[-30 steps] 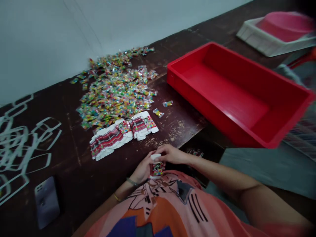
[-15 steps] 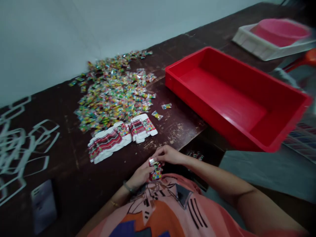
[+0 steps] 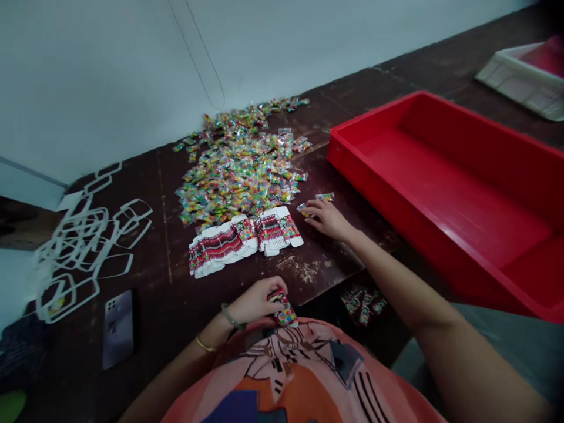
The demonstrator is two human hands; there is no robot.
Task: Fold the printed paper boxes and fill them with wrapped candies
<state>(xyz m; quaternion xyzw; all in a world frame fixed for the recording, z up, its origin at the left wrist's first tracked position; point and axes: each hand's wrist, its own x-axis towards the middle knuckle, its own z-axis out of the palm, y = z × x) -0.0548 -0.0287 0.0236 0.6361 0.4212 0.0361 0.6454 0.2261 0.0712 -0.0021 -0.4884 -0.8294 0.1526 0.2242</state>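
Observation:
My left hand [image 3: 254,301] is closed around a small colourful printed box [image 3: 284,310] close to my chest at the table's near edge. Stretched forward, my right hand [image 3: 325,217] has its fingers on a loose candy packet [image 3: 304,207], with a second packet [image 3: 325,196] just beyond the fingertips. To the left of that hand lie stacks of flat printed box blanks [image 3: 240,239]. Behind them a big heap of small colourful candy packets [image 3: 241,161] spreads toward the wall.
A large red plastic tray [image 3: 445,182] stands on the right of the dark wooden table [image 3: 171,282]. A white crate [image 3: 524,76] sits far right. White cardboard cut-out frames [image 3: 83,247] and a phone [image 3: 117,328] lie on the left. More packets [image 3: 363,302] lie below the table edge.
My right hand left the small box and reached forward to the loose packets by the blanks. My left hand kept the box. The view shifted left.

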